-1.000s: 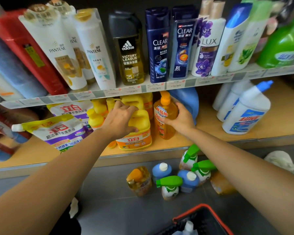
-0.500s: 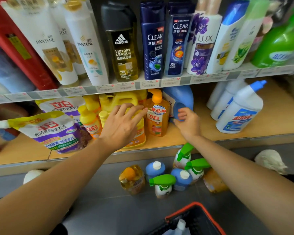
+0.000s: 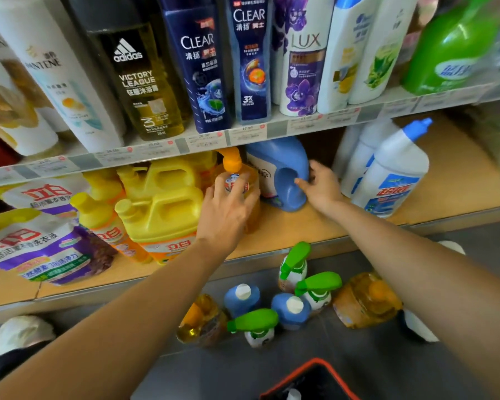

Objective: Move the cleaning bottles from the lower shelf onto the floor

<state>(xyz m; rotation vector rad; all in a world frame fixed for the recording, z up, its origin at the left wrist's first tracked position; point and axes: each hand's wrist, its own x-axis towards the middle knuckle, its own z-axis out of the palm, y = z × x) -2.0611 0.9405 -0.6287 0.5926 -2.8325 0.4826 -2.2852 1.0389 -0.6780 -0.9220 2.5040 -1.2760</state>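
Our left hand (image 3: 225, 209) lies with fingers splayed over the front of the orange pump bottle (image 3: 237, 174), not closed round it. Our right hand (image 3: 321, 186) touches the handle hollow of the blue jug (image 3: 277, 166) just beside; whether it grips, we cannot tell. Both bottles stand mid-frame on the lower shelf (image 3: 286, 226), hemmed by yellow jugs (image 3: 162, 209) left and white blue-capped bottles (image 3: 393, 174) right. Above we read adidas VICTORY LEAGUE (image 3: 139, 79), CLEAR (image 3: 199, 67), LUX (image 3: 300, 67), PANTENE (image 3: 67, 90).

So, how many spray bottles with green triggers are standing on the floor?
3 spray bottles: one nearest the lower shelf, one beside it by the amber bottle, one in front, nearest the basket. The right arm may hide more.
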